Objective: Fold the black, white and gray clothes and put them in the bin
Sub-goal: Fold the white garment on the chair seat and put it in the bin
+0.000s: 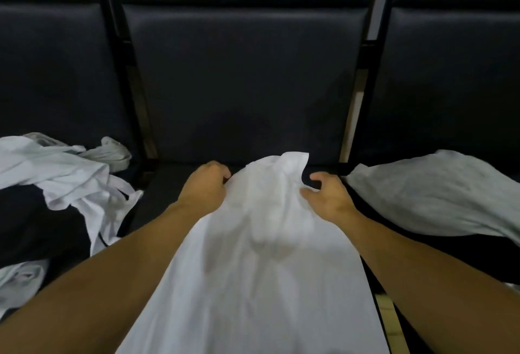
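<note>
Garment: white shirt spread over middle seat.
Grip: shirt's far edge pinched by left hand and right hand.

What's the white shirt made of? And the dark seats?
The white shirt looks like thin, soft cloth, maybe cotton: it sags and creases where the left hand and right hand grip it. The seats look like smooth leather or vinyl, with a dull sheen and stitched panels.
</note>
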`<state>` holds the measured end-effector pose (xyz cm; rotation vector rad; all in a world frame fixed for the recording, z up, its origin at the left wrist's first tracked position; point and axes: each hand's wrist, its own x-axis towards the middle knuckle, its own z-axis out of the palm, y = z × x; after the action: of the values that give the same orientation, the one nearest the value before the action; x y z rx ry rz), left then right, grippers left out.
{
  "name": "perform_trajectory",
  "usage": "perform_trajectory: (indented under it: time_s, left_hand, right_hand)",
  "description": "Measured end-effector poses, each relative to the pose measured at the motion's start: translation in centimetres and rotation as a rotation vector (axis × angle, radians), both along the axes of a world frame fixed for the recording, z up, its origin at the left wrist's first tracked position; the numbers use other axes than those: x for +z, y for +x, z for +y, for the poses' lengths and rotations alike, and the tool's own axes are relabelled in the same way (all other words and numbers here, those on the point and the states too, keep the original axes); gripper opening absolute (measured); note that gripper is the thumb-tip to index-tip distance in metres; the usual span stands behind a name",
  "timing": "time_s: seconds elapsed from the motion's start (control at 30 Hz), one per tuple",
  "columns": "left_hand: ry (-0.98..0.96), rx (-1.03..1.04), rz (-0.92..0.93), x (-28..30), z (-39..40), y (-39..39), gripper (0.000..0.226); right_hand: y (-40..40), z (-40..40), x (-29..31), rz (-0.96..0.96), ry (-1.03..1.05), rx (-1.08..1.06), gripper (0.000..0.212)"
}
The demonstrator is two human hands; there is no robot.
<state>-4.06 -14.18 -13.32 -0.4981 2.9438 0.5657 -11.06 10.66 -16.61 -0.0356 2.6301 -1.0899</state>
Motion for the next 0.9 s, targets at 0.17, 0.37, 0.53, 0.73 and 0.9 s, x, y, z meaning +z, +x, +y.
perform_trajectory:
  time_s: [0.17, 0.37, 0.53, 0.73, 0.9]
  left_hand:
    - [0.118, -0.024, -0.048, -3.4, 1.1, -5.6, 0.041]
    - [0.12, 0.013, -0.044, -3.3, 0.5, -5.5, 0.01]
    - [0.568, 0.196, 0.422, 2.0, -1.0, -1.4, 0.01]
    - [0.184, -0.437, 0.036, 1.4, -2.9, 14.7, 0.043]
    - [0.012, -0.354, -0.253, -2.2, -1.5, 19.6, 0.062]
  right_hand:
    - [-4.7, -5.0, -0.6, -0.233, -0.229, -0.213, 0.042]
    - [-5.7, -5.2, -1.0, -0.091, -0.235, -0.189, 0.019]
    - [-0.7, -2.2, 4.8, 0.252, -0.511, -0.01, 0.013]
    - [13.5, 8.7, 1.9, 0.189, 0.049, 0.619, 0.028]
    - [16.6, 10.9, -0.3, 0.107, 0.35, 0.695, 0.05]
